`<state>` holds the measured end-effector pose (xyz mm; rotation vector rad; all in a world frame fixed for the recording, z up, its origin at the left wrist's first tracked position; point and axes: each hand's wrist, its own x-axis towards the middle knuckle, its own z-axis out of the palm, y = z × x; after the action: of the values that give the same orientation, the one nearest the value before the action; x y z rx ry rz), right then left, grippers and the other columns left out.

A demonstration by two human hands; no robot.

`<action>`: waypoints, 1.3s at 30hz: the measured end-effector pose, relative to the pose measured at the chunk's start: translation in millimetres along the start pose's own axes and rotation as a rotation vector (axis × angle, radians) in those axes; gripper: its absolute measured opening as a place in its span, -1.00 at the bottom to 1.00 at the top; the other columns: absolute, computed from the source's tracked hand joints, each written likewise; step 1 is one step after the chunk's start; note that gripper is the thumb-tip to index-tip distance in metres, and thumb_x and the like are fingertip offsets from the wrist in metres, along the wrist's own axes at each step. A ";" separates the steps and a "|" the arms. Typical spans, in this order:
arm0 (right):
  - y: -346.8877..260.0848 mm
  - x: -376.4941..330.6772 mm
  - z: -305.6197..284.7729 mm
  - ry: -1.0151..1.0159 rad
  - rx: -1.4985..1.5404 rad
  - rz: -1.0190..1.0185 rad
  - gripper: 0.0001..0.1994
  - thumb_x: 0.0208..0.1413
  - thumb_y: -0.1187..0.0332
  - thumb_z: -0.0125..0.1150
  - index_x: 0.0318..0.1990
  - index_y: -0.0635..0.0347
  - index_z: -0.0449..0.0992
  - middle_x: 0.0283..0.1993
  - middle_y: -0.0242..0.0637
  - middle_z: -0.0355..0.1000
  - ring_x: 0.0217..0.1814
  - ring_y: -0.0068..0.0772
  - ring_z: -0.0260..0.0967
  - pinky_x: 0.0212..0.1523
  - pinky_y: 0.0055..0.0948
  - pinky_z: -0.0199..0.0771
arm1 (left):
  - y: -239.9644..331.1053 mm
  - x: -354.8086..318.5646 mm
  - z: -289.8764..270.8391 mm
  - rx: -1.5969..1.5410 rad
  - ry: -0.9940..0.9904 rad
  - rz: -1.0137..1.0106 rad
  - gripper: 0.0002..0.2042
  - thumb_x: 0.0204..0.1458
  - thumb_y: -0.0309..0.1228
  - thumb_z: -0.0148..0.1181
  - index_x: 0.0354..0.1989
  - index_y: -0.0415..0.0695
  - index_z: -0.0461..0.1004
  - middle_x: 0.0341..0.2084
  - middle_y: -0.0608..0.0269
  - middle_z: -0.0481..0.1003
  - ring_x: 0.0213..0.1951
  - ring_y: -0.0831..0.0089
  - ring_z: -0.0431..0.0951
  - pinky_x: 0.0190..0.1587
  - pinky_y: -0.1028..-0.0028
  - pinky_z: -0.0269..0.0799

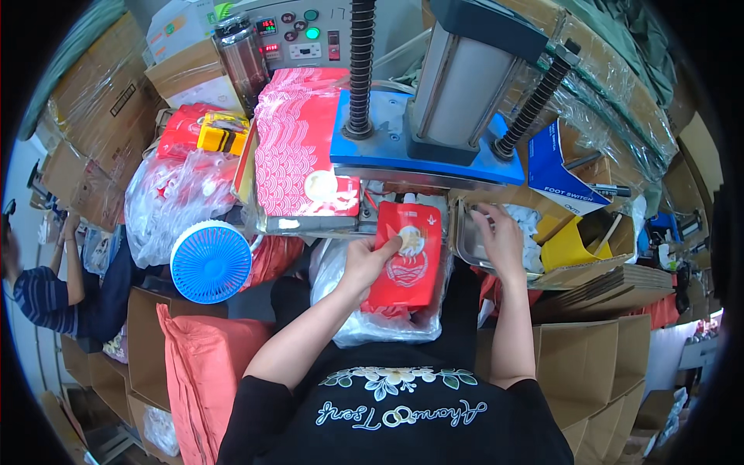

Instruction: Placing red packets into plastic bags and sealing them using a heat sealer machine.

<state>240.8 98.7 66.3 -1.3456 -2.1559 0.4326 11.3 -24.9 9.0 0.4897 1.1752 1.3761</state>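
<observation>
My left hand (366, 262) grips a red spouted pouch (408, 260) with a round pale emblem, holding it upright just below the blue press plate (418, 147) of a pneumatic machine. The thumb lies across the pouch's front. More red pouches sit in a clear plastic bag (353, 325) on my lap beneath it. My right hand (500, 242) reaches into a metal tray (469, 244) of small white caps to the right; its fingers are spread over the caps, and I cannot tell whether it holds one. A stack of red pouches (298, 147) lies left of the press.
A blue round fan (210, 261) stands at the left beside a bag of red pouches (174, 198). A control box (298, 35) sits behind the press. Yellow bin (570, 244) and cardboard boxes (612, 364) are at the right. Another person (46, 291) sits far left.
</observation>
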 end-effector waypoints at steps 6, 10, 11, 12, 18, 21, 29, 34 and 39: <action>38.6 -1.2 27.7 -0.001 -0.304 0.000 -0.75 0.08 0.44 0.27 -0.05 0.16 0.59 -0.01 -0.20 0.51 0.06 0.08 0.41 0.03 -0.09 0.45 | 10.8 8.6 8.4 -0.087 0.038 -0.084 -0.74 0.16 -0.37 0.31 -0.17 -0.37 0.58 -0.34 0.15 0.64 -0.38 0.48 0.65 -0.27 0.43 0.58; 54.0 -2.4 40.9 0.171 -0.045 -0.063 -0.80 0.10 0.49 0.25 -0.10 0.20 0.57 -0.10 -0.11 0.51 -0.01 -0.02 0.44 -0.02 -0.20 0.47 | 37.5 14.5 -30.8 0.868 0.187 0.401 -0.59 0.07 -0.20 0.38 -0.05 -0.26 0.54 -0.14 0.14 0.61 -0.13 0.24 0.61 -0.08 0.22 0.48; 55.5 -2.8 40.5 0.179 0.109 -0.020 -0.81 0.11 0.50 0.24 -0.11 0.21 0.57 -0.11 -0.09 0.51 -0.03 -0.05 0.44 -0.04 -0.23 0.46 | 42.2 13.9 -45.9 1.080 0.379 0.514 -0.49 0.03 -0.15 0.40 0.07 -0.21 0.49 0.03 0.11 0.57 0.06 0.13 0.56 0.09 0.13 0.42; 55.9 -3.4 38.9 0.194 0.302 0.016 -0.83 0.12 0.50 0.24 -0.12 0.22 0.57 -0.12 -0.07 0.51 -0.05 -0.08 0.44 -0.06 -0.26 0.46 | 43.9 12.2 -59.7 1.243 0.450 0.629 -0.40 -0.02 -0.12 0.41 0.16 -0.17 0.43 0.16 0.09 0.44 0.20 0.08 0.40 0.22 0.08 0.25; 24.6 -13.3 15.5 0.157 0.189 -0.081 -0.81 0.12 0.45 0.28 -0.10 0.22 0.59 -0.21 -0.18 0.48 -0.16 -0.24 0.38 -0.14 -0.37 0.38 | 41.8 -18.2 -103.8 1.260 0.453 0.815 -0.76 -0.02 -0.42 0.36 -0.15 -0.09 0.61 -0.10 0.21 0.59 0.10 0.19 0.50 0.35 0.08 0.03; -9.6 -17.7 5.8 0.134 0.250 -0.080 -0.75 0.03 0.40 0.39 -0.11 0.20 0.62 -0.21 -0.14 0.49 -0.18 -0.18 0.38 -0.12 -0.33 0.39 | 39.8 -30.5 -88.5 0.954 0.397 0.777 -0.87 -0.04 -0.59 0.28 -0.29 -0.19 0.63 -0.37 0.21 0.62 -0.22 0.32 0.61 0.07 0.31 0.37; -82.4 -30.6 2.0 -0.339 0.182 -0.473 -0.80 -0.05 0.30 0.42 -0.25 0.12 0.67 -0.24 -0.27 0.60 -0.09 -0.21 0.46 -0.01 -0.24 0.37 | -5.7 -53.4 -48.0 0.770 0.002 0.467 -0.80 -0.04 -0.53 0.30 -0.20 -0.21 0.65 -0.33 0.11 0.64 -0.28 0.25 0.66 -0.19 0.42 0.50; -78.3 -31.6 13.8 -0.415 0.341 -0.288 -0.71 0.05 0.25 0.38 -0.09 0.16 0.64 -0.13 -0.17 0.61 -0.05 -0.13 0.52 0.00 -0.24 0.45 | -12.9 -50.5 -40.6 0.640 -0.066 0.219 -0.80 0.15 -0.40 0.30 -0.25 -0.34 0.64 -0.44 0.28 0.63 -0.39 0.68 0.49 -0.30 0.54 0.44; -45.3 -21.2 3.0 -0.028 0.234 -0.186 -0.61 0.09 0.19 0.36 0.04 0.17 0.59 -0.13 -0.07 0.60 -0.05 -0.06 0.55 -0.03 -0.25 0.49 | -3.3 -15.8 -12.3 0.443 0.063 0.148 -0.73 0.16 -0.35 0.32 -0.21 -0.40 0.63 -0.40 0.21 0.64 -0.42 0.66 0.53 -0.36 0.54 0.46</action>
<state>213.8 59.6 82.1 -1.0083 -2.1524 0.6107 5.8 -44.3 6.8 0.8653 1.5289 1.2604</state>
